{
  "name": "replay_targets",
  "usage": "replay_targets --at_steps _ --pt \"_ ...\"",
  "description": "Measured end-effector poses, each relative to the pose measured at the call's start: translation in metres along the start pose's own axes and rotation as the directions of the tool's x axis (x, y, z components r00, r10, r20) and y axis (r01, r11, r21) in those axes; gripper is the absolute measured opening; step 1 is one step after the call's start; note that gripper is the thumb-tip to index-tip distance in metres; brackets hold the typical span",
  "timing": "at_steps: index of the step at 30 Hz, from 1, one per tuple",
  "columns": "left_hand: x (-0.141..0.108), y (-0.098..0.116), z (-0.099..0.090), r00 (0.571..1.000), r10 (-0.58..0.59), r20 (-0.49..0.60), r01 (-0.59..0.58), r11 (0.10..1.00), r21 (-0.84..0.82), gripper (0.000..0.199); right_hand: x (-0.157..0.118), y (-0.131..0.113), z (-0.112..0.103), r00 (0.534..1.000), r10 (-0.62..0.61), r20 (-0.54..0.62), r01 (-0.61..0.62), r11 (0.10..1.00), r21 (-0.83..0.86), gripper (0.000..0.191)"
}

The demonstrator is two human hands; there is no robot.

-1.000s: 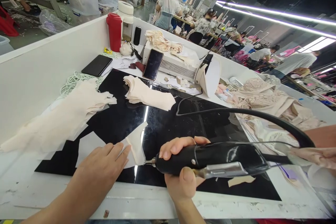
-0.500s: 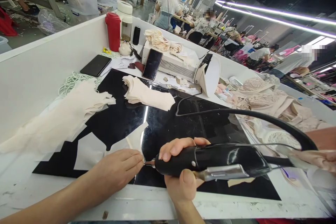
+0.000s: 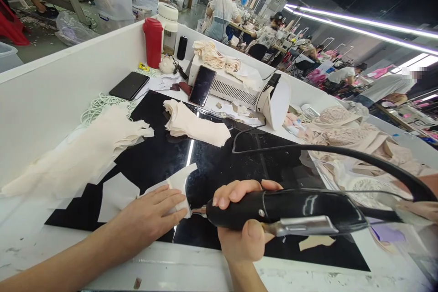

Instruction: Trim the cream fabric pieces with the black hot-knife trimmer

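My left hand (image 3: 150, 212) lies flat with fingers stretched over a small white fabric piece (image 3: 182, 182) on a glossy black board (image 3: 219, 169). My right hand (image 3: 232, 242) is wrapped round a black corded handheld tool (image 3: 308, 207) with a metal lever on its side. Its thin metal tip (image 3: 199, 211) points left and meets the fabric's right edge beside my left fingertips; exact contact is unclear. Another white fabric piece (image 3: 118, 196) lies left of my left hand. A stack of cream fabric pieces (image 3: 196, 124) rests further back on the board.
At the left is a larger pile of cream pieces (image 3: 75, 159). Behind stand a phone (image 3: 202, 86), a vented box (image 3: 232, 92), a red cup (image 3: 152, 43) and a white lamp-like cone (image 3: 278, 105). Beige lace garments (image 3: 356, 132) lie right. A thick cable (image 3: 342, 149) arches over the board.
My left fingers, bunched together at the tip before, now lie spread flat on the fabric, a little back from the tool tip. The camera view has shifted slightly.
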State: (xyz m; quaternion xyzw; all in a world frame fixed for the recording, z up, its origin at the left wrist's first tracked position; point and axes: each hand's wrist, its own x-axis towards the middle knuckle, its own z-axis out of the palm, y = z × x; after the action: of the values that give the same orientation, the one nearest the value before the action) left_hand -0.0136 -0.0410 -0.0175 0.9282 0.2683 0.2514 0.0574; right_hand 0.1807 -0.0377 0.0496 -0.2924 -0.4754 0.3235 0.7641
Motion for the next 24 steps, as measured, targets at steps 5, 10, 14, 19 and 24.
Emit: replay_targets --at_steps 5,10,14,19,24 --pt "-0.003 0.002 0.006 0.999 -0.040 0.015 0.040 0.999 -0.006 0.027 0.006 0.005 0.002 1.000 0.018 -0.008 -0.018 1.000 0.020 0.039" --pt "-0.002 0.000 0.010 0.999 -0.037 -0.013 0.037 0.999 -0.001 0.025 0.004 0.010 0.004 1.000 0.004 0.002 -0.004 1.000 -0.006 0.038" --pt "-0.002 -0.001 0.010 0.999 -0.044 0.003 0.044 0.999 -0.012 0.028 0.004 0.010 0.006 1.000 0.000 -0.012 -0.001 0.999 -0.042 0.034" --pt "-0.004 0.000 0.011 0.999 -0.049 -0.003 0.049 0.999 -0.018 0.028 0.010 0.012 0.008 0.999 -0.008 -0.051 0.009 1.000 0.009 0.037" --pt "-0.003 0.000 0.013 0.999 -0.053 -0.012 0.053 0.998 -0.023 0.023 0.011 0.019 0.013 0.999 -0.027 -0.047 0.025 0.999 -0.031 0.037"
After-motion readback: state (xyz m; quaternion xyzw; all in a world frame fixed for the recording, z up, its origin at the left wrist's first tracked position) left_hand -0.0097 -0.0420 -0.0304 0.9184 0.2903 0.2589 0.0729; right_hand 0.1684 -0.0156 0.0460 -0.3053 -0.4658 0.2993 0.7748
